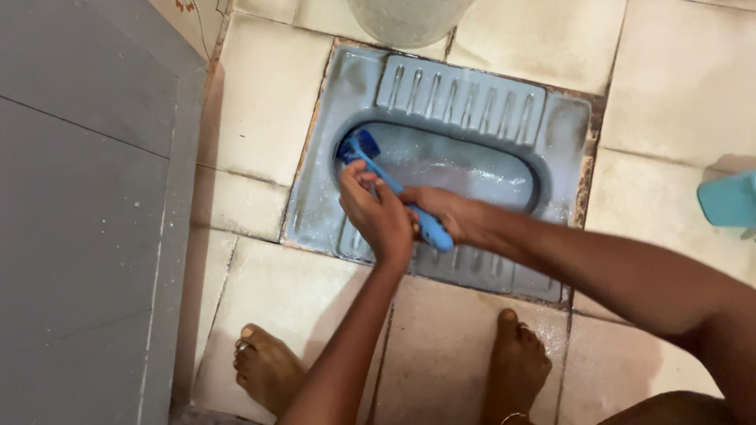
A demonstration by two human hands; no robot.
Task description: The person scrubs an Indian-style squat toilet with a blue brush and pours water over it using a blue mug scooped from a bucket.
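Both grips clamp the blue brush (398, 193): left hand (379, 214) forward on its handle, right hand (450, 216) at the rear end, bristles pressed into the squat toilet pan (465, 102).

A blue brush (394, 191) is gripped by both hands over a pale blue squat toilet pan (315, 212) set into the tiled floor (260, 102). The handle is clasped forward by the left hand (379, 214) and at the rear end by the right hand (450, 214). The bristled head is pressed against the wet bowl's left rim. Two bare feet (268, 368) are planted on the tiles below. A grey bucket (405, 20) is seen at the top, a teal container (728, 201) at the right edge.
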